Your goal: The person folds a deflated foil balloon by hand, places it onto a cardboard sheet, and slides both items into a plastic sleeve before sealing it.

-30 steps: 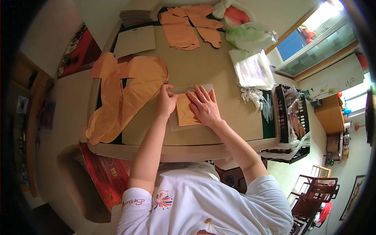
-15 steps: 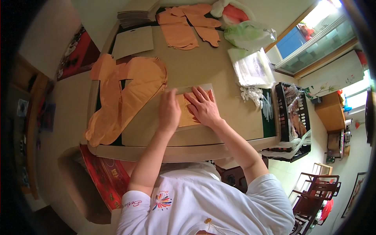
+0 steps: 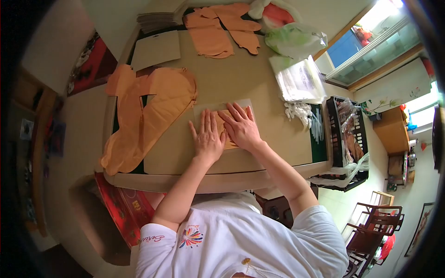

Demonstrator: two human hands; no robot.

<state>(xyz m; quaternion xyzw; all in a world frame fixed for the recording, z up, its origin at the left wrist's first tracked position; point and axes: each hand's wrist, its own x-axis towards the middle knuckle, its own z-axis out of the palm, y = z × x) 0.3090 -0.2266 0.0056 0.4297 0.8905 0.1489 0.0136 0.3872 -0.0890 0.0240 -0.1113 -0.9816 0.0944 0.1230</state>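
A heap of orange stockings (image 3: 143,116) is lying spread over the left part of the counter (image 3: 259,88), draping off its near-left edge. Just right of that heap, near the middle of the counter, the left hand (image 3: 207,138) is lying flat, palm down, fingers (image 3: 204,121) spread slightly and pointing away from the person. It is pressing on the left part of a folded orange piece (image 3: 228,139) that is lying on a pale card (image 3: 209,108). Touching it on the right, the right hand (image 3: 241,127) is also lying flat on the same piece, fingers fanned out toward the far left, their tips reaching the card's far edge. Most of the orange piece is hiding beneath both palms; only a strip is showing between and just near the hands. Farther back, more orange pieces (image 3: 222,28) are lying at the far edge. To the right, a stack of clear bags (image 3: 301,81) is resting, and a black basket (image 3: 345,139) is standing beyond the counter's right edge.
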